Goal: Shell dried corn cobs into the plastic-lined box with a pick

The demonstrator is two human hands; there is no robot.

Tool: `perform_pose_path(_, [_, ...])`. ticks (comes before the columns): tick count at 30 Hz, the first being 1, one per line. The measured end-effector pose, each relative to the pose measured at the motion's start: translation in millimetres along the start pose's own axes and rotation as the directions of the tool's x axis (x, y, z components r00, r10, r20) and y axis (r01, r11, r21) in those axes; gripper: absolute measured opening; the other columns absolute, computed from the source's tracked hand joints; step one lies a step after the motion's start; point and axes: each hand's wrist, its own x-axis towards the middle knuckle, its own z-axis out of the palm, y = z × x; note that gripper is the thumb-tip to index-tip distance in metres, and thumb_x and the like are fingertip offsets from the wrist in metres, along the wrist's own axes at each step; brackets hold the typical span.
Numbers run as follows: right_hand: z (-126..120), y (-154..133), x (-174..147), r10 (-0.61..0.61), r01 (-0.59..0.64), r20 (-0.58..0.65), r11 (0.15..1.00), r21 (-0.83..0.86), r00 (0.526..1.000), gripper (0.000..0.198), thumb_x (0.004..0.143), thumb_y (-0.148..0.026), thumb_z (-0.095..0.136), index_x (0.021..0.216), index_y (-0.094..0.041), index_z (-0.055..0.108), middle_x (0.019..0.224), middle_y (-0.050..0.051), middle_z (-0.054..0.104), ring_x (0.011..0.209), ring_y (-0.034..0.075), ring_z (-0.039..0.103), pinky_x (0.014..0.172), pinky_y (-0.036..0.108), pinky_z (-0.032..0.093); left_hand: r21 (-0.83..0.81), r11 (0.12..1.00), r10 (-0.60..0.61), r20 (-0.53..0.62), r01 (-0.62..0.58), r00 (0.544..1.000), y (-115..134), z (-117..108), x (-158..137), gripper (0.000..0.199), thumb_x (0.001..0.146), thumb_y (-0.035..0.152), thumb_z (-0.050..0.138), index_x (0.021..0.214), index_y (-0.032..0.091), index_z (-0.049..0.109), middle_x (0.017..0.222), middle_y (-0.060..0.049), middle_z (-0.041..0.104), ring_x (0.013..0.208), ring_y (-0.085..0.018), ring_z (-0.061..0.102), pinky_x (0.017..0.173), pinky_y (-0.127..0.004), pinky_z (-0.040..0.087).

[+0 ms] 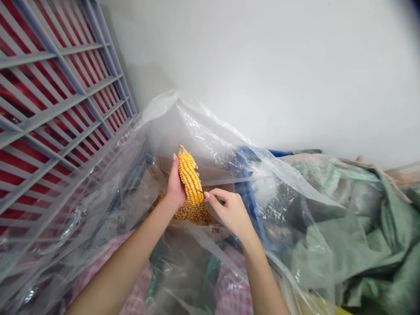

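An ear of yellow corn (190,177) is held nearly upright in my left hand (176,183), its husk stub at the top. My left thumb shows on the near side, and fingertips curl round the far side. My right hand (228,208) grips a thin dark tool (199,190), like a small screwdriver. A bit of green handle shows between the fingers; the rest is hidden in the hand. The tool's tip meets the lower right side of the ear. Loose corn kernels (193,213) lie below both hands, inside a clear plastic sheet (210,127).
A grey slatted crate (72,105) with red behind its slats stands on the left. A blue crate edge (251,192) shows through the plastic. Green sacks (361,227) are heaped on the right. Behind is a white wall (262,65). Pink checked cloth (232,280) shows under the plastic, nearest me.
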Motion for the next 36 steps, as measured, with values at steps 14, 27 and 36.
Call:
perform_pose_path(14, [32.0,-11.9,-1.7,0.167,-0.171,-0.046,0.980,-0.098,0.985,0.031,0.082,-0.032,0.037,0.063,-0.019,0.057,0.058,0.000,0.057,0.054,0.009,0.046,0.053,0.020,0.026,0.391,0.891,0.310,-0.157,-0.230,0.938,-32.1,-17.6,6.0,0.044,0.074,0.057,0.038,0.088,0.018,0.052,0.082,-0.002,0.059,0.082,-0.016,0.058,0.069,-0.026,0.045])
perform_pose_path(27, [15.7,7.7,4.9,0.183,-0.297,-0.292,0.860,-0.414,0.939,0.034,0.086,-0.040,0.034,0.078,-0.025,0.064,0.068,0.002,0.066,0.057,0.013,0.056,0.052,0.023,0.022,0.486,0.867,-0.271,0.277,0.109,0.922,31.2,-14.7,-12.3,0.057,0.077,0.057,0.039,0.111,0.015,0.056,0.116,-0.011,0.055,0.107,-0.026,0.050,0.083,-0.036,0.045])
perform_pose_path(36, [21.2,11.2,7.8,0.102,-0.249,-0.268,0.759,-0.601,0.958,0.032,0.089,-0.034,0.031,0.081,-0.022,0.060,0.069,0.002,0.064,0.056,0.010,0.056,0.049,0.022,0.023,0.820,0.524,-0.504,0.080,0.230,0.860,9.1,-29.0,2.0,0.049,0.062,0.043,0.066,0.104,0.018,0.057,0.085,-0.006,0.062,0.068,-0.015,0.057,0.052,-0.023,0.044])
